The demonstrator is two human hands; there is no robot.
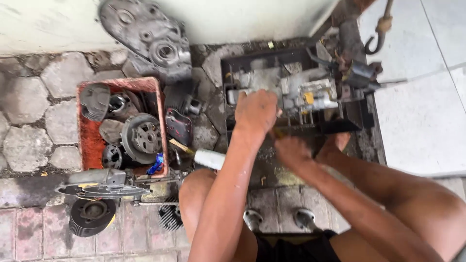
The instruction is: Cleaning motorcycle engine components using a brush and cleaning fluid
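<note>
My left hand (256, 112) rests on a greasy grey engine block (291, 87) that sits in a dark metal tray (233, 60) on the paving. Its fingers curl over the block's near edge. My right hand (290, 149) is lower, at the tray's front, closed around a thin tool with a yellowish handle; the tool's tip is hidden. My bare knees frame the tray on both sides.
A red bin (90, 145) of round engine parts stands at the left. A grey crankcase cover (150, 36) leans on the wall. An angle grinder (104, 187), a black pulley (92, 216) and a white-handled brush (206, 157) lie nearby.
</note>
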